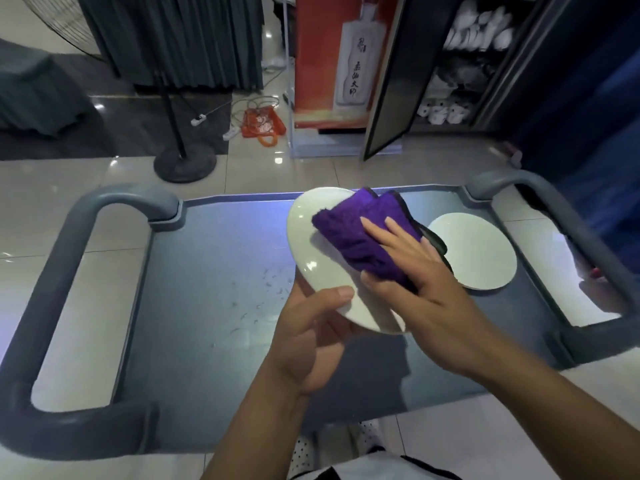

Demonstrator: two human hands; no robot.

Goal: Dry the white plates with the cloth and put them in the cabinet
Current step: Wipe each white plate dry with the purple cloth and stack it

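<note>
A smooth, glossy white plate, round and shallow, is held tilted above the matte grey plastic top of a cart. Its near rim is gripped by the left hand, with the thumb laid over the upper face and the fingers curled beneath, where they cannot be seen. A thick, fluffy purple cloth, folded into a soft wad with a dark stitched edge, is pressed onto the plate's face by the right hand; the fingers are stretched fairly straight over the pile while the thumb is tucked round the cloth's near edge, so the cloth is pinched between thumb and fingers. Both forearms are extended forward from the bottom of the view, the right one crossing slightly inward.

Just beyond the right hand, a second white plate is seen lying flat on the cart top, partly covered by the cloth's edge. Left of the left hand, small water drops are scattered on the grey surface. Rounded tubular handles are moulded at both ends of the cart. Far beyond the hands, a dark cabinet stands with its door open, white crockery stacked on its shelves.
</note>
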